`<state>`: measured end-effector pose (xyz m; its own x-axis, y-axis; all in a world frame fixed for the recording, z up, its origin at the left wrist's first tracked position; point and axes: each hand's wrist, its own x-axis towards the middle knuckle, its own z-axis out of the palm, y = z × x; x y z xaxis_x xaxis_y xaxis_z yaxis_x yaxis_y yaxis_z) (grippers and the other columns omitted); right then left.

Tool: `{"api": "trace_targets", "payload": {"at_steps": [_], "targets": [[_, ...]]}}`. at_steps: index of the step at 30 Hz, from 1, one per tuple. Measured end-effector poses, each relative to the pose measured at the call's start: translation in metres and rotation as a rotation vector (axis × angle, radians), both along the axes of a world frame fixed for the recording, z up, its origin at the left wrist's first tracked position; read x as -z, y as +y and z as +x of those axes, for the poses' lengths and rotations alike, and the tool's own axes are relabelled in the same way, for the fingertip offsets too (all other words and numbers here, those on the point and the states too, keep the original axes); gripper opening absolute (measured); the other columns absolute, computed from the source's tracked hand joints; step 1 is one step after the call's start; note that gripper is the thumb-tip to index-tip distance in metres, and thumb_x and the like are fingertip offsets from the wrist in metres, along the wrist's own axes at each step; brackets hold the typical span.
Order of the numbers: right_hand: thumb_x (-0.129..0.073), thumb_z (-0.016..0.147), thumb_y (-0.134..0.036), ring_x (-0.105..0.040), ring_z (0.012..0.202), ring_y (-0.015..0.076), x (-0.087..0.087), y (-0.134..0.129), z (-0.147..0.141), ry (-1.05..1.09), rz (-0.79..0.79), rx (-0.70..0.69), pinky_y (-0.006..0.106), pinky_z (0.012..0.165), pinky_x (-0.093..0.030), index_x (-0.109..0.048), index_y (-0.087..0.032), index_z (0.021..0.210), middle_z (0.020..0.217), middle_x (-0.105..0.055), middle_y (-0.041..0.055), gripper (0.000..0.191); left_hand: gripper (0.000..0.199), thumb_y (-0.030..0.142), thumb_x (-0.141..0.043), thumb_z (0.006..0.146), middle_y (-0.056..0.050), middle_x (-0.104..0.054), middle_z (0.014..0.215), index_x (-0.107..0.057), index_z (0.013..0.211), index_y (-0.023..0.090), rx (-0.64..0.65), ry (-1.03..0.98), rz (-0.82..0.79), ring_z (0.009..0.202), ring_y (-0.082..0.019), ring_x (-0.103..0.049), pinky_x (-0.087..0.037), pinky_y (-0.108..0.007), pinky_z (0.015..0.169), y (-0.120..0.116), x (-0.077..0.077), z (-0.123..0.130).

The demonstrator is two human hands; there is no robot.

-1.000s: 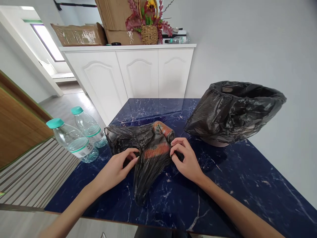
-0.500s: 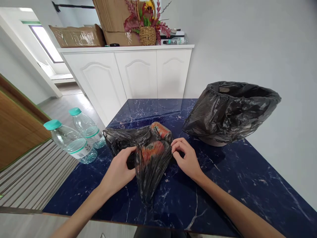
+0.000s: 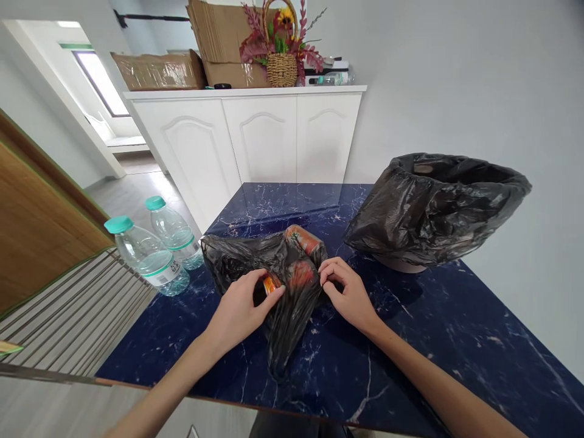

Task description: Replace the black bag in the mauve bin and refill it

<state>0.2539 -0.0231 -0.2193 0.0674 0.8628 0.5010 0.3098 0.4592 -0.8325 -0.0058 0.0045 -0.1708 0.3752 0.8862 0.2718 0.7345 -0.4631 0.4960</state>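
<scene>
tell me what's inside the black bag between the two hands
In the black bag, a red can-like item shows through thin plastic near the far edge, with a red patch nearer. A bare orange item shows at the left hand. Folds cover the rest; I cannot count items.

Left hand point(image 3: 239, 307) arched, thumb point(image 3: 272, 297) opposing fingers point(image 3: 252, 280); right hand point(image 3: 349, 293) curled, fingertips point(image 3: 325, 269) bunched (both forearms point(image 3: 177, 370) angled inward).

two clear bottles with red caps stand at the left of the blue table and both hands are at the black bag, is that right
Not quite: the caps are teal, not red, as the head view shows. The two clear bottles do stand at the left of the blue table, and the left hand and right hand are at the black bag.
</scene>
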Motion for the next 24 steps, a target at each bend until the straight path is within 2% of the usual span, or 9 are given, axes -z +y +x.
{"api": "trace_targets", "payload": {"at_steps": [3, 6, 8, 10, 12, 16, 20, 22, 24], "targets": [[-0.057, 0.088, -0.012, -0.063, 0.090, 0.0204, 0.000, 0.000, 0.001, -0.001, 0.000, 0.005, 0.033, 0.079, -0.051, -0.061, -0.024, 0.079, 0.103, -0.063, 0.0056, 0.015, 0.049, 0.063, -0.067, 0.097, -0.014, -0.079, 0.114, -0.066, 0.121, 0.021, 0.014, 0.027, -0.029, 0.108, -0.037, -0.077, -0.060, -0.050, 0.093, -0.001, 0.004, 0.018], [-0.057, 0.087, -0.013, -0.063, 0.090, 0.0204, 0.001, 0.002, 0.003, 0.011, -0.003, 0.021, 0.033, 0.078, -0.051, -0.061, -0.024, 0.079, 0.103, -0.063, 0.0054, 0.014, 0.043, 0.061, -0.072, 0.094, -0.011, -0.077, 0.106, -0.062, 0.110, 0.023, 0.015, -0.009, -0.050, 0.100, -0.035, -0.076, -0.060, -0.045, 0.084, -0.001, 0.006, 0.026], [-0.056, 0.087, -0.014, -0.063, 0.091, 0.0211, 0.002, 0.004, 0.005, 0.031, -0.007, 0.038, 0.033, 0.078, -0.050, -0.061, -0.024, 0.079, 0.102, -0.064, 0.0055, 0.014, 0.047, 0.060, -0.078, 0.089, -0.011, -0.077, 0.110, -0.061, 0.112, 0.023, -0.011, -0.063, -0.028, 0.102, -0.034, -0.076, -0.060, -0.044, 0.086, 0.000, 0.007, 0.023], [-0.055, 0.087, -0.015, -0.063, 0.094, 0.0222, 0.004, 0.006, 0.006, 0.060, -0.014, 0.062, 0.033, 0.077, -0.051, -0.060, -0.024, 0.079, 0.102, -0.064, 0.0059, 0.013, 0.057, 0.061, -0.082, 0.086, -0.011, -0.076, 0.121, -0.061, 0.123, 0.023, -0.035, -0.115, 0.007, 0.110, -0.033, -0.075, -0.060, -0.045, 0.095, 0.000, 0.005, 0.017], [-0.055, 0.087, -0.017, -0.062, 0.096, 0.0227, 0.005, 0.008, 0.008, 0.091, -0.025, 0.092, 0.033, 0.077, -0.050, -0.060, -0.024, 0.079, 0.101, -0.064, 0.0058, 0.012, 0.066, 0.063, -0.084, 0.084, -0.010, -0.075, 0.128, -0.060, 0.131, 0.024, -0.049, -0.142, 0.039, 0.115, -0.032, -0.075, -0.059, -0.045, 0.101, -0.001, 0.001, 0.008], [-0.055, 0.089, -0.022, -0.061, 0.093, 0.0216, 0.007, 0.010, 0.010, 0.140, -0.055, 0.140, 0.031, 0.075, -0.049, -0.059, -0.024, 0.078, 0.098, -0.063, 0.0048, 0.012, 0.069, 0.072, -0.078, 0.085, -0.006, -0.077, 0.126, -0.061, 0.134, 0.027, -0.119, -0.116, 0.126, 0.107, -0.029, -0.078, -0.062, -0.041, 0.094, -0.013, -0.019, -0.015], [-0.056, 0.087, -0.025, -0.061, 0.091, 0.0213, 0.007, 0.010, 0.011, 0.163, -0.070, 0.156, 0.032, 0.075, -0.048, -0.059, -0.024, 0.077, 0.096, -0.063, 0.0041, 0.011, 0.062, 0.074, -0.068, 0.091, -0.004, -0.080, 0.117, -0.061, 0.133, 0.029, -0.289, 0.015, 0.305, 0.095, -0.028, -0.079, -0.063, -0.037, 0.081, -0.037, -0.043, -0.052], [-0.056, 0.086, -0.025, -0.061, 0.091, 0.0215, 0.006, 0.010, 0.010, 0.164, -0.075, 0.153, 0.032, 0.075, -0.047, -0.059, -0.024, 0.077, 0.095, -0.063, 0.0041, 0.010, 0.061, 0.074, -0.063, 0.092, -0.003, -0.078, 0.108, -0.059, 0.135, 0.031, -0.393, 0.099, 0.347, 0.086, -0.027, -0.077, -0.060, -0.036, 0.072, -0.049, -0.052, -0.073], [-0.056, 0.086, -0.025, -0.061, 0.091, 0.0217, 0.006, 0.009, 0.010, 0.160, -0.079, 0.149, 0.032, 0.075, -0.047, -0.060, -0.024, 0.077, 0.095, -0.064, 0.0043, 0.010, 0.064, 0.076, -0.062, 0.091, -0.001, -0.076, 0.108, -0.054, 0.137, 0.033, -0.495, 0.172, 0.354, 0.082, -0.027, -0.075, -0.057, -0.036, 0.067, -0.058, -0.056, -0.095]]}}
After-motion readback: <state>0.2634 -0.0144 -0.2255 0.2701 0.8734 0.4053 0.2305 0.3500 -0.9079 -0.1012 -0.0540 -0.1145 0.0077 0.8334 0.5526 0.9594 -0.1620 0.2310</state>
